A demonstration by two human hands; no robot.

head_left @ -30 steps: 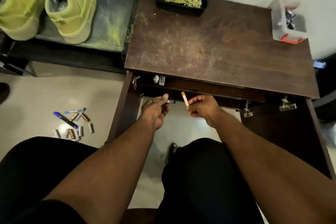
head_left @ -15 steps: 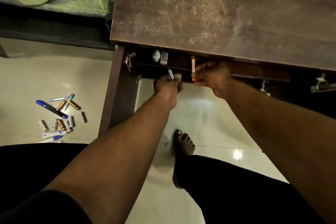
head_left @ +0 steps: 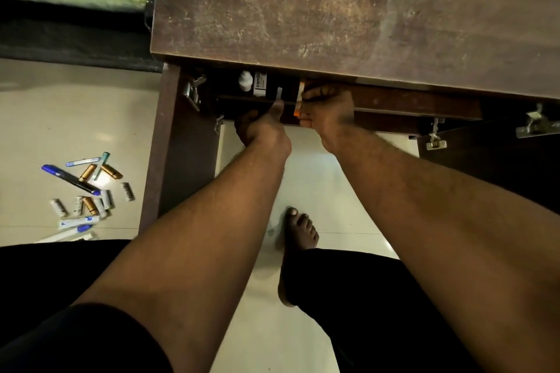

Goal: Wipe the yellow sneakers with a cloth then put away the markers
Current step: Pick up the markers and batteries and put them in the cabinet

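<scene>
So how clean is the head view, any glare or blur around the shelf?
Head view: dim and shadowed in the cabinet shelf; both hands, left hand and right hand, are motion-softened; small glare spot on the floor among the markers; wide-angle bending at the edges.

Dim, warm light here; a bright glare spot gleams on the pale tiled floor among the scattered pens. Both hands look motion-blurred, the scratched brown wooden desk bows at the edges.
</scene>
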